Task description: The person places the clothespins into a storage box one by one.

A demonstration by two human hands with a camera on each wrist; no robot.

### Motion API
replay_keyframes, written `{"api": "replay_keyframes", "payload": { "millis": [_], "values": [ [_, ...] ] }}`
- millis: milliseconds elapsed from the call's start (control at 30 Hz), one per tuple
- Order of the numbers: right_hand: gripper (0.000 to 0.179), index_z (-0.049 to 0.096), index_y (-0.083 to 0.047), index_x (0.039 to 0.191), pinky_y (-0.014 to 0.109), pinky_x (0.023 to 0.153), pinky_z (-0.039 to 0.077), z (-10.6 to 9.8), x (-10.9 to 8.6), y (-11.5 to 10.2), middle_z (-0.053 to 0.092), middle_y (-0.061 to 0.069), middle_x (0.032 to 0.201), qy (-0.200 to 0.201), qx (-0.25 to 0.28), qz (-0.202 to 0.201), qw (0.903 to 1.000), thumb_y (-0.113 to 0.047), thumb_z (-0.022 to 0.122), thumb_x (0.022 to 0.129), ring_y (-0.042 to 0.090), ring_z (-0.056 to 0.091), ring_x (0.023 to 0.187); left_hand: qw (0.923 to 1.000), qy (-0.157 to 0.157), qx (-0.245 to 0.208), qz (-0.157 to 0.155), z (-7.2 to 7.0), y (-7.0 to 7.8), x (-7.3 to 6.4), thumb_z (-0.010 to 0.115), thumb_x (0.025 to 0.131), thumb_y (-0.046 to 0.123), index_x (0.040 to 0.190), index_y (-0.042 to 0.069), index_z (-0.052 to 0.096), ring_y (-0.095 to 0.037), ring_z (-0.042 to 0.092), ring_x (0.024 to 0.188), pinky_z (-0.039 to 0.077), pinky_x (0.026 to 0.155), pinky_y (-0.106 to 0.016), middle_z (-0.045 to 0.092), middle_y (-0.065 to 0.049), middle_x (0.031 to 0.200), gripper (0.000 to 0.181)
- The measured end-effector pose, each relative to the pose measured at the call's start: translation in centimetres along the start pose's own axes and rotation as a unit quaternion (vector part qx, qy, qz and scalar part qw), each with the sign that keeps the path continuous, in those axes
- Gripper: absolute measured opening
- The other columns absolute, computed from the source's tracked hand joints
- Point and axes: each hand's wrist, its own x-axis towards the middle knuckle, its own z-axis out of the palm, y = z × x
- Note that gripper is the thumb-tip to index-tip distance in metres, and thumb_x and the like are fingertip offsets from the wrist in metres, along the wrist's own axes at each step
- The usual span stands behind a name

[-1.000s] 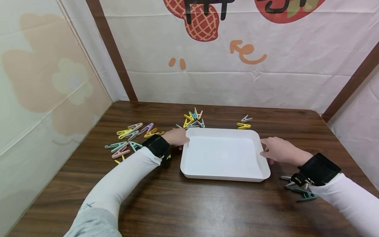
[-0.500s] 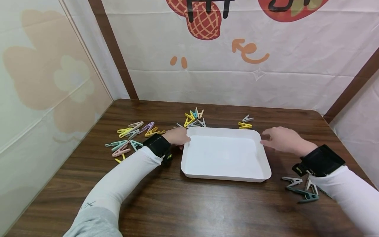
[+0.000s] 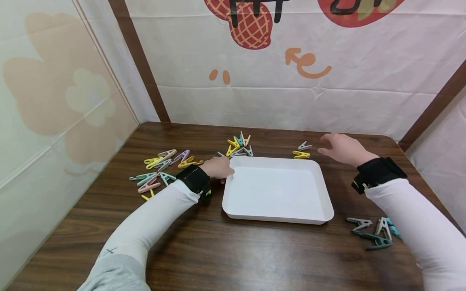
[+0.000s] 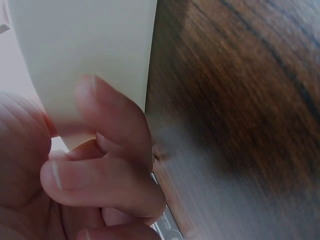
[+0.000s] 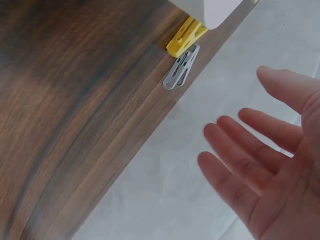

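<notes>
A white rectangular tray (image 3: 276, 190) lies on the wooden table. At its left rim is my left hand (image 3: 217, 167), which grips the wall; in the left wrist view its curled fingers (image 4: 107, 182) lie against the outer side of the tray (image 4: 85, 45). My right hand (image 3: 344, 148) is raised over the back right of the table, holding nothing, its fingers loosely spread in the right wrist view. Nearest to it are a grey clothespin (image 3: 304, 146) and a yellow clothespin (image 3: 301, 154), just behind the tray.
Several coloured clothespins (image 3: 148, 183) are scattered on the left of the table. Another cluster, with a yellow clothespin (image 3: 231, 150), sits behind the tray's left corner. By the right forearm lie more, including a dark green clothespin (image 3: 376, 240). A printed cloth wall (image 3: 255, 105) borders the back.
My right hand has let go of the tray's right side and moved up toward the back of the table. The left hand and the tray stay in place.
</notes>
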Motion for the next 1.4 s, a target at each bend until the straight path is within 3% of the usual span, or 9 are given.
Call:
{"api": "replay_keyframes", "payload": {
  "millis": [233, 467, 700, 1000, 1267, 1400],
  "values": [
    [0.043, 0.056, 0.007, 0.126, 0.053, 0.090, 0.044, 0.8, 3.1, -1.0, 0.058, 0.027, 0.123, 0.002, 0.000, -0.025, 0.9997, -0.012, 0.067, 0.090, 0.042, 0.056, 0.110, 1.0000, 0.001, 0.004, 0.003, 0.0, 0.0, 0.0, 0.049, 0.097, 0.023, 0.077, 0.006, 0.064, -0.018, 0.050, 0.053, 0.036, 0.053, -0.029, 0.062, -0.003, 0.059, 0.031],
    [0.051, 0.053, 0.007, 0.132, 0.051, 0.092, 0.044, 2.5, 5.9, -3.3, 0.056, 0.026, 0.126, -0.057, -0.036, -0.044, 0.9968, -0.003, 0.070, 0.084, 0.040, 0.054, 0.114, 1.0000, -0.004, 0.004, 0.000, -0.1, 0.2, 0.0, 0.049, 0.097, 0.022, 0.082, 0.005, 0.063, -0.018, 0.052, 0.054, 0.036, 0.054, -0.029, 0.063, -0.003, 0.060, 0.027],
    [0.047, 0.060, 0.004, 0.125, 0.048, 0.091, 0.046, 4.0, 7.7, -4.2, 0.063, 0.020, 0.119, -0.082, -0.038, -0.055, 0.9944, 0.004, 0.070, 0.079, 0.036, 0.058, 0.110, 0.9999, -0.009, 0.002, -0.006, -0.1, 0.3, 0.0, 0.048, 0.098, 0.023, 0.082, 0.005, 0.064, -0.019, 0.054, 0.056, 0.037, 0.056, -0.030, 0.063, -0.004, 0.061, 0.029],
    [0.044, 0.063, 0.002, 0.123, 0.046, 0.089, 0.047, 4.7, 8.6, -4.0, 0.065, 0.018, 0.113, -0.110, -0.012, -0.029, 0.9934, 0.013, 0.061, 0.080, 0.033, 0.060, 0.105, 0.9999, -0.002, 0.009, -0.007, 0.1, 0.3, 0.1, 0.050, 0.099, 0.026, 0.080, 0.006, 0.065, -0.019, 0.052, 0.055, 0.036, 0.056, -0.030, 0.062, -0.003, 0.059, 0.031],
    [0.029, 0.067, 0.002, 0.112, 0.045, 0.088, 0.048, 4.4, 8.1, -4.1, 0.067, 0.017, 0.105, -0.103, -0.022, 0.017, 0.9943, 0.011, 0.061, 0.085, 0.029, 0.060, 0.093, 0.9999, -0.004, 0.007, -0.006, 0.1, 0.4, -0.1, 0.050, 0.099, 0.025, 0.080, 0.006, 0.065, -0.018, 0.052, 0.055, 0.036, 0.055, -0.030, 0.062, -0.003, 0.059, 0.030],
    [0.023, 0.068, 0.003, 0.107, 0.045, 0.085, 0.049, 4.5, 8.1, -3.9, 0.067, 0.017, 0.101, -0.094, -0.027, 0.014, 0.9952, 0.010, 0.061, 0.086, 0.029, 0.060, 0.088, 1.0000, -0.002, 0.002, -0.004, 0.1, 0.3, 0.0, 0.050, 0.098, 0.024, 0.081, 0.005, 0.065, -0.018, 0.051, 0.054, 0.036, 0.053, -0.030, 0.062, -0.004, 0.060, 0.030]
  ]
}}
